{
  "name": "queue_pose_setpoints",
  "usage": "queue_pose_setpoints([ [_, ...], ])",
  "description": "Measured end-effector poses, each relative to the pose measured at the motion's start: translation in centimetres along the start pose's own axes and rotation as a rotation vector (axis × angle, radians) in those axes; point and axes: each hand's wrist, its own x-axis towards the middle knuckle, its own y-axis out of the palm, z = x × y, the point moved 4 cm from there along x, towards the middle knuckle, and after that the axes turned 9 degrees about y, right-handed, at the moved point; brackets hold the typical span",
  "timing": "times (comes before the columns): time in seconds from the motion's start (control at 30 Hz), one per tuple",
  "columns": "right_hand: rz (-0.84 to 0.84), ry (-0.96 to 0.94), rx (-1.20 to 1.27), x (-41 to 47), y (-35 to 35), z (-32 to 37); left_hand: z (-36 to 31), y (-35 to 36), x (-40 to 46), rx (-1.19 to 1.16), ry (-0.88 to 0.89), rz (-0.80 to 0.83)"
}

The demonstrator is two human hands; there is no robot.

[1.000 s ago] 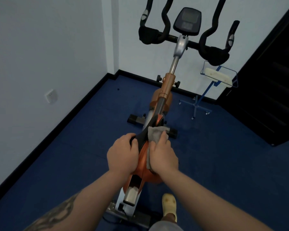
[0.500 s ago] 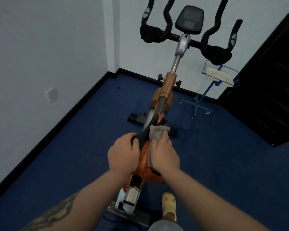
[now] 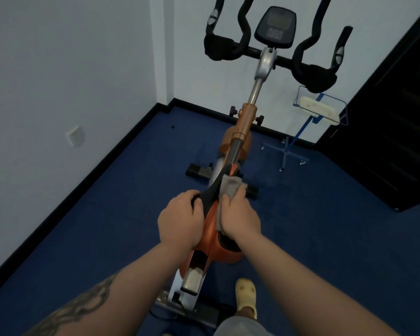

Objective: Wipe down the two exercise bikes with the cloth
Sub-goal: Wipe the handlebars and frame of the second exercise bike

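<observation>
No readable text, brand or number anywhere. Console screen (image 3: 275, 25) on exercise bike (image 3: 245, 132) dark, markings too blurred to read. Wall socket (image 3: 75, 136) shows two tiny reddish marks, illegible.

The handlebars (image 3: 272, 53) run off the top edge, so their tips are lost. Most of the cloth (image 3: 229, 187) sits hidden under the right hand (image 3: 240, 217), and the saddle (image 3: 210, 197) shows only between the two hands (the left hand (image 3: 180, 221) covers its near side). The console (image 3: 275, 26) screen is too dim to read.
</observation>
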Motion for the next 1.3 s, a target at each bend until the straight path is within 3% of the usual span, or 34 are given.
queue_pose_setpoints([
  [0.27, -0.004, -0.1, 0.105, -1.6, 0.0, -1.8, 0.0, 0.0, -0.1, -0.015, 0.009, -0.01],
  [0.53, 0.063, 0.062, 0.084, 1.2, -0.2, 0.2, 0.0, 0.0, -0.2, -0.012, 0.01, -0.002],
  [0.73, -0.076, -0.159, 0.065, -3.4, 0.0, -2.0, 0.2, 0.2, 0.0, -0.01, 0.013, -0.007],
  [0.93, 0.063, 0.031, 0.072, 0.6, -0.3, 0.4, 0.2, 0.0, 0.0, -0.003, 0.014, 0.0],
  [1.17, -0.031, -0.131, 0.035, -2.9, -0.1, -2.0, 0.3, 0.1, 0.0, -0.016, 0.016, -0.008],
  [1.3, 0.017, 0.01, 0.006, -0.6, -0.2, -0.2, 0.4, 0.2, 0.1, -0.005, 0.004, -0.001],
])
